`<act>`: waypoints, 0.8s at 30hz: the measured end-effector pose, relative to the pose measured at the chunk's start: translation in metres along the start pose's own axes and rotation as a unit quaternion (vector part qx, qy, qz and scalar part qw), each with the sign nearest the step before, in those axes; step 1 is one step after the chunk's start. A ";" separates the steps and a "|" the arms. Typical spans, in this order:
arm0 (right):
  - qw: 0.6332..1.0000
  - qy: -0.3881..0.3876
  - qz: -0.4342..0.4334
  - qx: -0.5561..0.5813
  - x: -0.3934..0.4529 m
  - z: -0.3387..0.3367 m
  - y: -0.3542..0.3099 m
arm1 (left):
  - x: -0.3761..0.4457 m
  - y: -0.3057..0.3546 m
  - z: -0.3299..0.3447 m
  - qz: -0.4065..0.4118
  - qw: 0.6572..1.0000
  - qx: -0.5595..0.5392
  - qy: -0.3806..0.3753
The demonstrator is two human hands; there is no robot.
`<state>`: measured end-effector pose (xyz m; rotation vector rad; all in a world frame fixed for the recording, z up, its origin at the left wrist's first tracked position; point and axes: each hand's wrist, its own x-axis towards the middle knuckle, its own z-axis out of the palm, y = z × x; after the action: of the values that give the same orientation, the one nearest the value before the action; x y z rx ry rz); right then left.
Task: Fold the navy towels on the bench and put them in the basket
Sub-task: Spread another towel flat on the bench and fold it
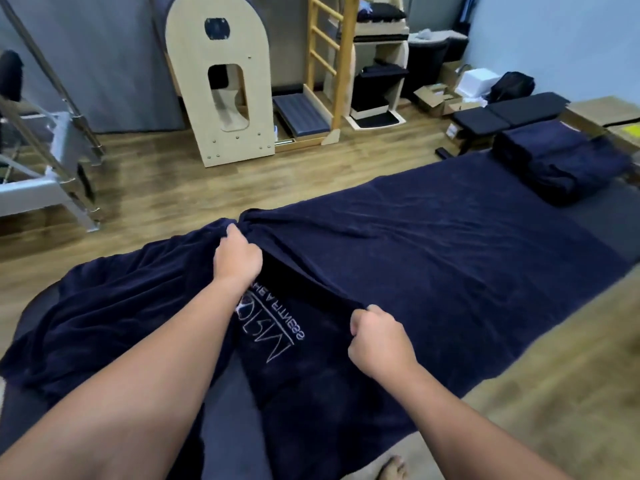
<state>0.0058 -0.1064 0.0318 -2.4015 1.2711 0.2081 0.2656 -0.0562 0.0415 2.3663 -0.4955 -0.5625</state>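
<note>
While spread across the grey worktop (602, 216), navy towel (433, 244) bunched along a lifted fold. Left hand (237, 259) pinching the far end of that fold, right hand (379, 341) curled tight round the near end, beside the stitched logo (273, 337). Folded navy towels (557, 164) stacked at the worktop's far right end.
</note>
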 end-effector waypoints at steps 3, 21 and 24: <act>1.000 0.022 0.014 -0.015 0.003 -0.017 0.031 | -0.009 0.041 0.024 0.064 0.998 0.012 -0.010; 0.989 0.119 0.073 -0.038 0.054 -0.131 0.295 | -0.032 0.256 0.208 0.126 0.984 0.123 -0.011; 0.987 0.134 0.078 -0.033 0.064 -0.149 0.328 | -0.031 0.284 0.233 0.134 0.981 0.140 -0.016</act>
<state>-0.2354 -0.3813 0.0518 -2.4478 1.5980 -0.0322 0.0637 -0.3630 0.0760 2.4965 -0.9448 -0.4308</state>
